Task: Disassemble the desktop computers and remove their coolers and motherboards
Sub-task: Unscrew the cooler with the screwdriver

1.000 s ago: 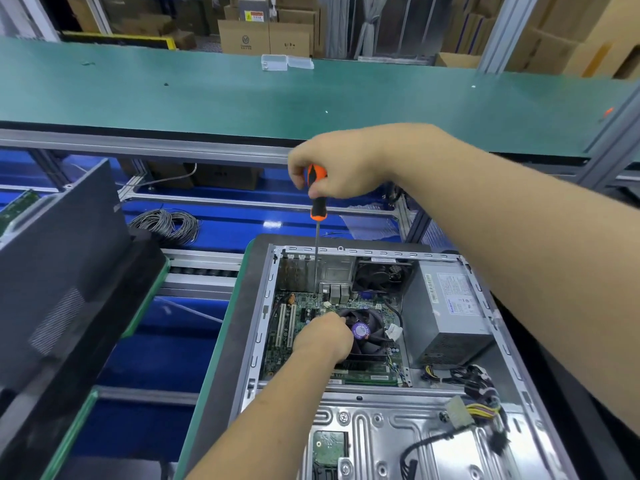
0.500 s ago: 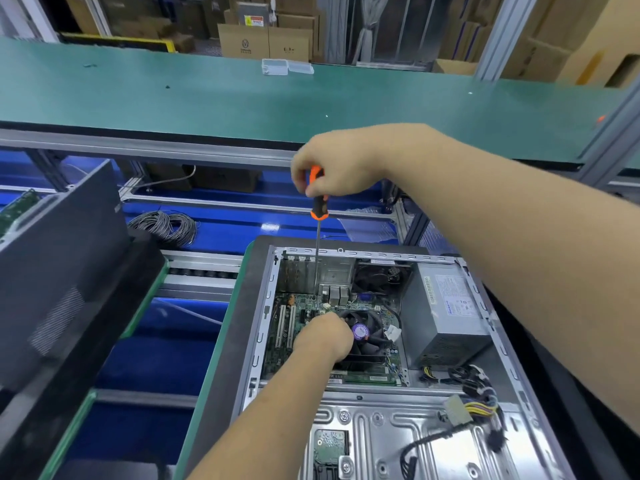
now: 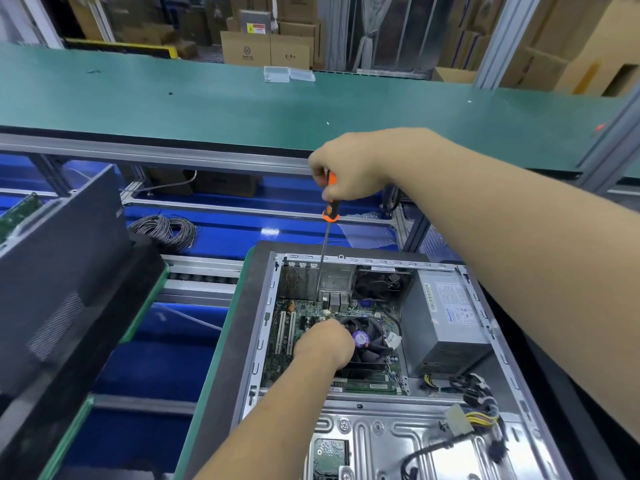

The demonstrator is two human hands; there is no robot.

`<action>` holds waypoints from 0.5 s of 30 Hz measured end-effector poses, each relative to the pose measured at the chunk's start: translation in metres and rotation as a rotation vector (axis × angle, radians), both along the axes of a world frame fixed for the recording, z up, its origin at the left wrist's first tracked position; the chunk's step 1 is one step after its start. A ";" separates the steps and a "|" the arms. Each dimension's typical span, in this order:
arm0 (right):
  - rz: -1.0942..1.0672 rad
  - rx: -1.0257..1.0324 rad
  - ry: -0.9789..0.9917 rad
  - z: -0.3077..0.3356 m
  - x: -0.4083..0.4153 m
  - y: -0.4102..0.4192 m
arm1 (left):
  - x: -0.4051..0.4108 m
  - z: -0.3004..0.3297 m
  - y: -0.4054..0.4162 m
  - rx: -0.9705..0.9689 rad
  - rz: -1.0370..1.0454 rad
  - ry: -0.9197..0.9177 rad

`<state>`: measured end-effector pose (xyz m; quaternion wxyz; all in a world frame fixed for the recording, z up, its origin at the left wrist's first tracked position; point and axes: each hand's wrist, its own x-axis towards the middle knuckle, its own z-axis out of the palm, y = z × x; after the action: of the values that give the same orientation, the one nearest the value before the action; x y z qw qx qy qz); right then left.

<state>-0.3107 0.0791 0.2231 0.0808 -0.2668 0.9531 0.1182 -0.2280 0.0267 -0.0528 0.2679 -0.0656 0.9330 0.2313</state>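
Because the tower case (image 3: 349, 441) lies on its side with the panel off, the motherboard (image 3: 304, 318) faces up and a long screwdriver (image 3: 328, 206) can drop straight onto it. The right hand (image 3: 349, 168) clenches the orange handle; the left hand (image 3: 323, 342) rests on the CPU cooler (image 3: 372, 336), probably steadying it, fingers hidden, so I cannot tell its grip.

Coiled grey cable (image 3: 165, 229) (on blue floor), cardboard boxes (image 3: 266, 50) behind.
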 end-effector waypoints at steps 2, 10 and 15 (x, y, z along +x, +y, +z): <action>-0.014 0.019 0.005 0.000 0.004 0.001 | 0.002 0.005 -0.001 0.005 0.025 0.048; -0.013 -0.127 -0.043 -0.005 0.010 -0.008 | 0.001 0.001 -0.002 0.028 -0.001 0.007; 0.045 0.029 0.079 -0.006 0.013 -0.019 | 0.002 0.002 -0.003 0.021 -0.017 0.006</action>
<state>-0.2982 0.0602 0.2175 0.0441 -0.2822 0.9474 0.1441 -0.2263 0.0240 -0.0506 0.2678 -0.0540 0.9318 0.2388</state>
